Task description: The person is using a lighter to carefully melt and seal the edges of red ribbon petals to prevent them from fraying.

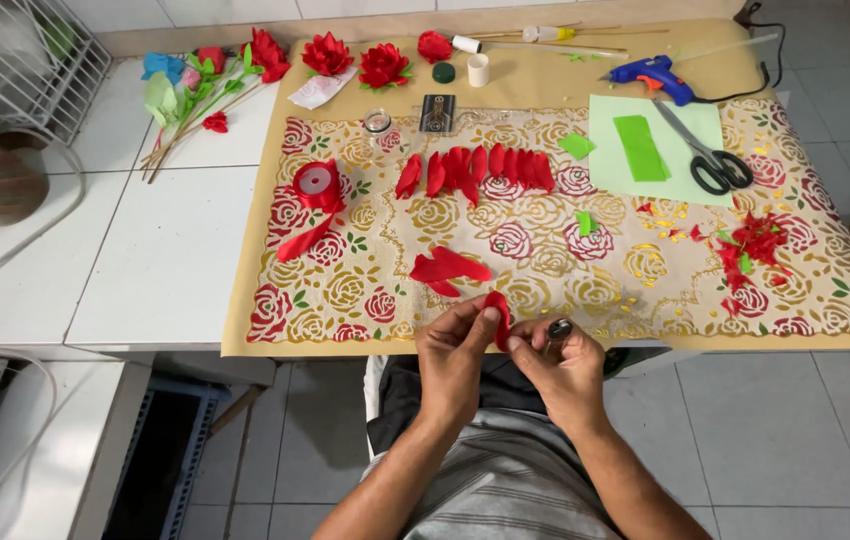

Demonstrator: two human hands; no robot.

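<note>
My left hand [453, 355] and my right hand [557, 362] meet over the near edge of the rose-patterned mat [545, 270]. Together they pinch a small red ribbon petal [498, 315] between the fingertips. My right hand also holds a small dark lighter-like object [559, 329]. Just beyond my hands lie two loose red petals [448, 268]. Farther back, a row of several red petals [475, 170] is laid out. A red ribbon roll [317, 185] with a loose tail sits at the left of the mat.
Scissors [710, 160] and green paper [643, 148] lie on a pale green sheet at the back right, beside a blue glue gun [653, 75]. Finished red flowers [357, 60] and stemmed flowers [200, 85] sit at the back. Red scraps [755, 245] litter the right side.
</note>
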